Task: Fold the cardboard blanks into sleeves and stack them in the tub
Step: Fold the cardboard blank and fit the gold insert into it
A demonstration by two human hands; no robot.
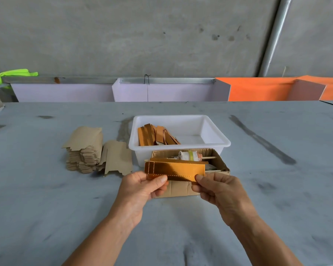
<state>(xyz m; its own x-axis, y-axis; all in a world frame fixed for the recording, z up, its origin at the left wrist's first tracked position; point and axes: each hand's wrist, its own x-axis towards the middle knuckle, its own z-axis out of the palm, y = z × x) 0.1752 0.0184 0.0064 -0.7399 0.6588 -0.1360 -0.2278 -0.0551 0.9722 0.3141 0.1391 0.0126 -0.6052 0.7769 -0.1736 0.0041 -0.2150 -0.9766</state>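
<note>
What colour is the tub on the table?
White, seen in the head view: the tub.

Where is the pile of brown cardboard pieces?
In the head view, the pile of cardboard blanks sits on the grey table, left of the white tub and beyond the left hand.

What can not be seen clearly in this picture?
- Head view: lower part of the gold blank is covered by the left hand and right hand.
- Contents of the cardboard box: partly hidden behind the blank.
- Number of sleeves in the tub: they overlap.
</note>
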